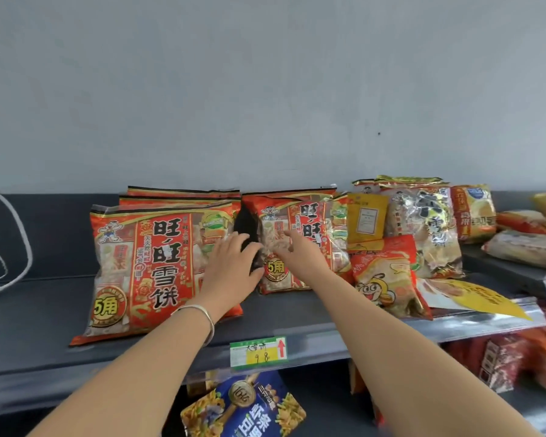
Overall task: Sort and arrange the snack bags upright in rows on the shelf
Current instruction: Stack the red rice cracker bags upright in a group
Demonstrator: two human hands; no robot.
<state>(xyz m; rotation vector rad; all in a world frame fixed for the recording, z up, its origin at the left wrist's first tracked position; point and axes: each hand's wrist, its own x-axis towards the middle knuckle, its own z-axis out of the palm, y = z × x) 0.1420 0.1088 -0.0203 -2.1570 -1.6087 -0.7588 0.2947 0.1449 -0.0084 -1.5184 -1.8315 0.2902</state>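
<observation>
Large red rice-cracker bags (pixel 145 266) stand upright in a row, one behind another, at the left of the dark shelf (pixel 44 335). A second red bag (pixel 309 234) stands to their right across a narrow gap. My left hand (pixel 230 266) reaches into that gap with fingers straight, resting against the edge of the left front bag. With its fingers extended, my right hand (pixel 293 250) touches the front of the second red bag. Neither hand grips anything.
To the right, a small red monkey bag (pixel 388 272), a yellow pouch (pixel 366 219), a gold-topped bag (pixel 429 228) and a flat yellow bag (pixel 473 298) lean untidily. A price tag (pixel 259 353) sits on the shelf rail. A blue bag (pixel 249 408) hangs below. White cables (pixel 16 234) lie far left.
</observation>
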